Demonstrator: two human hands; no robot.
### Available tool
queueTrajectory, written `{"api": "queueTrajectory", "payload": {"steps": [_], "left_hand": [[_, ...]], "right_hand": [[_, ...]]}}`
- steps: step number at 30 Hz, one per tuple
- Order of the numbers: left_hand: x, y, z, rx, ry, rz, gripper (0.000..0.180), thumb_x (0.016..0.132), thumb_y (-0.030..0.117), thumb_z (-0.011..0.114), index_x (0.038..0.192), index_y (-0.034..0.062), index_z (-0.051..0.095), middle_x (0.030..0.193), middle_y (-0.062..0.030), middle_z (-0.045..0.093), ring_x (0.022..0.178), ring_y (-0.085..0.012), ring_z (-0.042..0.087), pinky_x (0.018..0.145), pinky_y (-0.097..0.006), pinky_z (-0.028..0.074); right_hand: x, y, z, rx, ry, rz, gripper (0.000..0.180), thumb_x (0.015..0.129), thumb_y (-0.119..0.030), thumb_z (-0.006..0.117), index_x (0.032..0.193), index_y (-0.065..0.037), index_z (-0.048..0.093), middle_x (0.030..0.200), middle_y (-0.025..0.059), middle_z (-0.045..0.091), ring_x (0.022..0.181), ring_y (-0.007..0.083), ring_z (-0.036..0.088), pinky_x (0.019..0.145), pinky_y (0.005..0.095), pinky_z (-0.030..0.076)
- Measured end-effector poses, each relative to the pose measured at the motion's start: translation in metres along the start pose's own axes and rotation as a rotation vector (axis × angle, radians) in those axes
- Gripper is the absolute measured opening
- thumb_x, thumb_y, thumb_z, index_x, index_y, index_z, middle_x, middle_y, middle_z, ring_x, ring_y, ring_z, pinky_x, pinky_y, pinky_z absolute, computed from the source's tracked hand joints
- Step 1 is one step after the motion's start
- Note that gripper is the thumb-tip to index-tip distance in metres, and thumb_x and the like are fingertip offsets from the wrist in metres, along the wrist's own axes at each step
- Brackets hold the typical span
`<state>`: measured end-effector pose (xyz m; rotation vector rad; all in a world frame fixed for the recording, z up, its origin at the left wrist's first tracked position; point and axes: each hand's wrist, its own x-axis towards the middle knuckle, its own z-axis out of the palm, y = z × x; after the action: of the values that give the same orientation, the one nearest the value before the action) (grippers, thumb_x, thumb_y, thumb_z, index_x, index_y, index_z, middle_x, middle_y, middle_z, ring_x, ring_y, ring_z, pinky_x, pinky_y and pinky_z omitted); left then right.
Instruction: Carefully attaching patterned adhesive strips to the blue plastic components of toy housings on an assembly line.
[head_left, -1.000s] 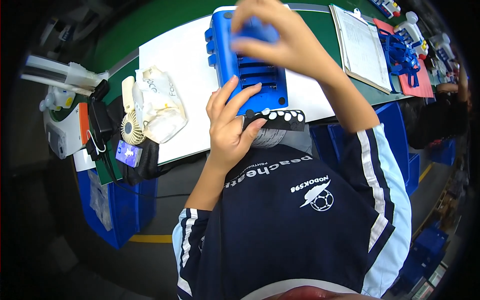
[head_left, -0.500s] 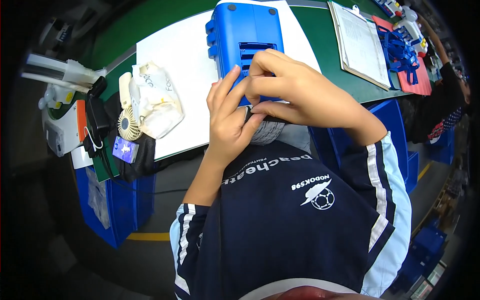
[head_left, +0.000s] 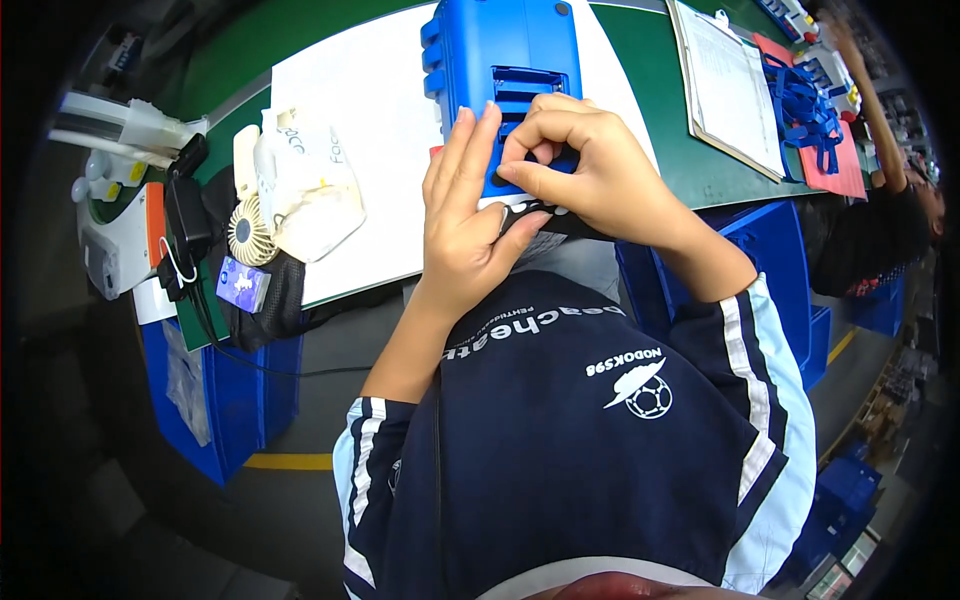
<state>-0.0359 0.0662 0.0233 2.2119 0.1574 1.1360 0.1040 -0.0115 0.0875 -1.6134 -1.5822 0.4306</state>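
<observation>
A blue plastic housing (head_left: 500,50) with a slotted opening lies on a white sheet (head_left: 380,110) on the green table. My left hand (head_left: 462,220) stands with its fingers straight against the housing's near edge, and its thumb presses a black strip with white patches (head_left: 548,222) at the table edge. My right hand (head_left: 600,175) is curled beside it, thumb and forefinger pinched together against my left fingertips. What the pinch holds is hidden.
A clear plastic bag (head_left: 310,190), a small hand fan (head_left: 250,230) and a white device (head_left: 115,235) sit at the left. A clipboard (head_left: 725,85) and blue parts (head_left: 800,105) lie to the right. Blue bins (head_left: 770,250) stand under the table. Another person (head_left: 880,220) works at far right.
My right hand came down from the top of the blue housing to meet my left hand at its near edge, then closed into a pinch. The black strip is now under both hands.
</observation>
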Motion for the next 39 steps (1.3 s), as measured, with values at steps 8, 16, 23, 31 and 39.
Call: {"api": "queueTrajectory", "payload": {"steps": [8,16,23,31,39], "left_hand": [[0.001,-0.005,0.002,0.013,0.031,0.061,0.035,0.07,0.02,0.071,0.054,-0.0043,0.052,0.134,-0.0225,0.041,0.13,-0.0361,0.031,0.102,-0.046,0.023],[0.0,-0.001,0.001,0.023,0.02,0.053,0.034,0.069,0.02,0.072,0.054,-0.0035,0.052,0.133,-0.022,0.042,0.13,-0.0357,0.031,0.102,-0.045,0.023],[-0.005,0.0,0.003,0.025,0.03,0.041,0.034,0.069,0.02,0.072,0.054,-0.003,0.052,0.133,-0.0214,0.042,0.129,-0.0355,0.032,0.101,-0.045,0.024],[0.003,-0.009,-0.001,0.037,0.02,0.081,0.035,0.07,0.022,0.071,0.055,-0.0035,0.052,0.132,-0.0204,0.044,0.129,-0.0371,0.03,0.099,-0.047,0.024],[-0.002,-0.005,-0.029,0.142,-0.169,0.068,0.032,0.07,0.026,0.068,0.056,0.0011,0.054,0.124,-0.0027,0.054,0.132,-0.034,0.027,0.101,-0.057,0.019]], "right_hand": [[0.003,0.002,0.003,-0.008,0.023,0.04,0.014,0.07,-0.019,0.066,0.071,-0.005,0.063,0.057,0.0026,0.046,0.06,0.0167,0.047,0.062,0.0302,0.036],[-0.001,0.004,0.004,-0.042,0.029,0.014,0.013,0.07,-0.02,0.066,0.071,-0.008,0.062,0.059,0.0009,0.044,0.064,0.0162,0.046,0.064,0.0302,0.032],[-0.005,0.004,0.006,-0.071,0.026,-0.002,0.012,0.07,-0.02,0.066,0.07,-0.008,0.061,0.06,0.0007,0.044,0.065,0.0162,0.046,0.065,0.0299,0.032],[0.003,0.006,0.009,-0.147,0.091,-0.087,0.027,0.07,-0.012,0.069,0.088,-0.007,0.05,0.084,0.0084,0.045,0.072,0.0203,0.048,0.073,0.0312,0.039],[-0.036,0.068,-0.02,0.691,0.321,0.517,0.029,0.091,-0.026,0.048,0.07,-0.006,0.049,0.06,0.0037,0.05,0.055,0.0123,0.049,0.053,0.025,0.041]]}}
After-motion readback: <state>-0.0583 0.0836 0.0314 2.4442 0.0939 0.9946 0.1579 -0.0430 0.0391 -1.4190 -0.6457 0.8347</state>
